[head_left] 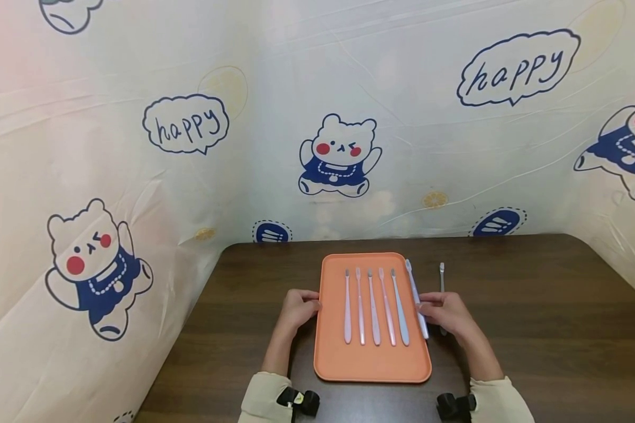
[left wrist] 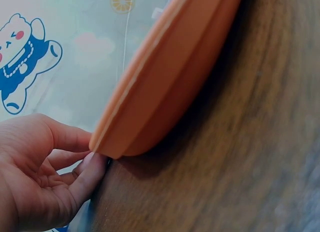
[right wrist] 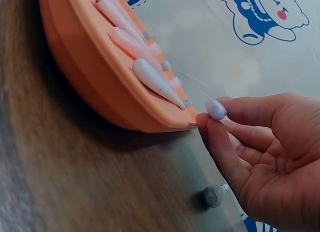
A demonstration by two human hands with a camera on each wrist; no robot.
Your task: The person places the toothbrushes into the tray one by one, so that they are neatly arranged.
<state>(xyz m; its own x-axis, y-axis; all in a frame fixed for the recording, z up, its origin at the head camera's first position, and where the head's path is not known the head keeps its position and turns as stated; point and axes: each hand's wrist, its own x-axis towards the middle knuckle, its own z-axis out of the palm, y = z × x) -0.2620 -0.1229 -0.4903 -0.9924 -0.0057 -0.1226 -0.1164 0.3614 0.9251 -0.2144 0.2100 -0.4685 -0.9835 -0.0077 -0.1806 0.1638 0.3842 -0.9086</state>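
An orange tray [head_left: 370, 367] lies on the table with several toothbrushes side by side in it, in pink, lavender and blue tones; the rightmost is a blue toothbrush [head_left: 400, 322]. My left hand [head_left: 296, 309] pinches the tray's left rim; in the left wrist view thumb and fingers meet at the orange rim [left wrist: 107, 127]. Between thumb and fingers of my right hand [head_left: 451, 312] is a pale lavender toothbrush [head_left: 413, 285], held along the tray's right edge. Its rounded handle end [right wrist: 216, 110] points at the right wrist camera.
One more toothbrush, a grey one [head_left: 442, 276], lies on the dark wooden table [head_left: 534, 329] right of the tray, partly behind my right hand. A pale printed curtain [head_left: 423, 147] hangs behind the table and along both sides.
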